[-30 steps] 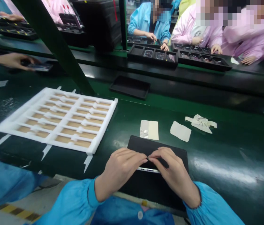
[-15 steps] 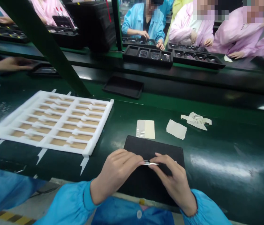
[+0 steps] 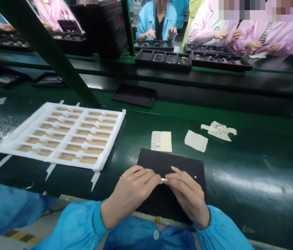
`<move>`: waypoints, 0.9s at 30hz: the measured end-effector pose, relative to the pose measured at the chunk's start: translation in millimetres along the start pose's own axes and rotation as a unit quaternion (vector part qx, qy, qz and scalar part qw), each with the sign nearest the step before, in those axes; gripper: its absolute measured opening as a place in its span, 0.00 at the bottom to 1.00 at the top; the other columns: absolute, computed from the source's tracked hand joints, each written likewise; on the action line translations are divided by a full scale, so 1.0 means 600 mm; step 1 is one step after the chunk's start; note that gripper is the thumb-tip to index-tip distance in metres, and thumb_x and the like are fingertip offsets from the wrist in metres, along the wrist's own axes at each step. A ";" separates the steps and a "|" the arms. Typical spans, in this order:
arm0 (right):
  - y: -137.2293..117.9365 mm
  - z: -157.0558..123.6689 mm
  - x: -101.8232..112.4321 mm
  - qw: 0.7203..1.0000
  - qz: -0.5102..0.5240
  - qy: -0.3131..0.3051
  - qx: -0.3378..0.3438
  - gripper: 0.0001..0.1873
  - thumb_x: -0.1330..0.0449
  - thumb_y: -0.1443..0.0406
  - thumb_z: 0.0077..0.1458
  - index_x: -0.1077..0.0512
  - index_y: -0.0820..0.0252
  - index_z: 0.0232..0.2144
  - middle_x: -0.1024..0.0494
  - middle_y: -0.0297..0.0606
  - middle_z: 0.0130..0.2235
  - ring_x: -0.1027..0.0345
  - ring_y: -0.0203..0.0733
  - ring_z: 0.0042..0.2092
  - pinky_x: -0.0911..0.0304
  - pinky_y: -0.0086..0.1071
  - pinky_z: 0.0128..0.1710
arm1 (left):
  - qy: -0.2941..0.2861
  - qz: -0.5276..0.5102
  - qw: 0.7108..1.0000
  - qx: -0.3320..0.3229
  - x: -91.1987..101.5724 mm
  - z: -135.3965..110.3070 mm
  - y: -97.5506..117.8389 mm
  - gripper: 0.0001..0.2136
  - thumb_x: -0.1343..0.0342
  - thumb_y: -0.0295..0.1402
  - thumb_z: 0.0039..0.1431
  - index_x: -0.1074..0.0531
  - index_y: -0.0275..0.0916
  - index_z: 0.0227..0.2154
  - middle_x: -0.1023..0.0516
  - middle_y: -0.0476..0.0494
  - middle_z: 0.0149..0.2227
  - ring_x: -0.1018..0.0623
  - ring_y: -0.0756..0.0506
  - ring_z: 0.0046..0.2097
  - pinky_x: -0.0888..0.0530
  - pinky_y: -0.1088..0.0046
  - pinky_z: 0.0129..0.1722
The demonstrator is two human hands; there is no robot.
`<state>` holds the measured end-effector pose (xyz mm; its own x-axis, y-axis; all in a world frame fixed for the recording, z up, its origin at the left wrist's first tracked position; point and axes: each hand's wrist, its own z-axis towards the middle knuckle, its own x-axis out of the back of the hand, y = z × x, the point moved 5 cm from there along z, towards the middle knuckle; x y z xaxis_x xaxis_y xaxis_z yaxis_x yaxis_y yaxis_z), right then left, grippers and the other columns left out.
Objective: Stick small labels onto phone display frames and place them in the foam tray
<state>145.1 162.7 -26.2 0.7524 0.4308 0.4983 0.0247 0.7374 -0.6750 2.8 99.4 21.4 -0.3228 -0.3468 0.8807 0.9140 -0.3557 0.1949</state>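
Over a black rectangular mat [image 3: 172, 161] my left hand [image 3: 136, 187] and my right hand [image 3: 188, 191] meet fingertip to fingertip. Both are closed in a pinch on a small, thin, silvery strip [image 3: 164, 179]. Only a short piece of it shows between the fingers, so its kind cannot be made out. A tiny white dot [image 3: 195, 177] lies on the mat right of my right hand. Just beyond the mat is a pale card with small silvery strips [image 3: 161, 141]. To its right are a blank pale paper piece [image 3: 196, 141] and a crumpled one [image 3: 219, 130].
A white foam tray with slots [image 3: 75, 139] is taped down at left, beside scattered small metal pieces [image 3: 4, 126]. A shallow black tray [image 3: 134, 95] sits farther back. A green post [image 3: 44, 55] slants across the left. Co-workers sit behind compartment trays [image 3: 163, 60] across the line.
My right fingers have moved in toward my left, covering more of the silvery strip. The co-worker's hand at far left has gone from view. Across the line, a blue-sleeved person has raised both hands.
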 end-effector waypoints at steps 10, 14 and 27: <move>0.008 -0.009 -0.003 0.999 0.024 0.035 0.011 0.17 0.42 0.79 0.58 0.27 0.57 0.46 0.22 0.38 0.41 0.26 0.40 0.41 0.30 0.50 0.55 | -0.023 0.062 0.998 -0.025 0.006 0.007 0.012 0.13 0.56 0.21 0.68 0.27 0.34 0.34 0.21 0.46 0.30 0.20 0.46 0.37 0.27 0.69 0.34; 0.010 -0.015 -0.007 1.000 -0.007 0.008 0.021 0.21 0.43 0.79 0.59 0.27 0.57 0.50 0.22 0.40 0.44 0.26 0.42 0.45 0.32 0.50 0.58 | -0.051 0.047 0.998 -0.014 0.000 0.011 0.007 0.11 0.53 0.23 0.68 0.28 0.35 0.32 0.22 0.48 0.28 0.20 0.46 0.35 0.28 0.68 0.33; -0.009 -0.015 -0.010 0.974 -0.177 -0.041 0.134 0.21 0.48 0.75 0.64 0.33 0.68 0.58 0.23 0.50 0.50 0.34 0.49 0.58 0.31 0.46 0.58 | 0.075 0.009 0.995 -0.062 -0.012 -0.043 -0.008 0.11 0.53 0.23 0.68 0.27 0.33 0.46 0.18 0.43 0.42 0.19 0.47 0.41 0.24 0.72 0.38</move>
<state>146.6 151.4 -30.4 0.6732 0.1574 0.7225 0.0911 0.9520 -0.2922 -5.9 81.3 3.0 -0.3473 -0.4765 0.8077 0.8862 -0.4485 0.1164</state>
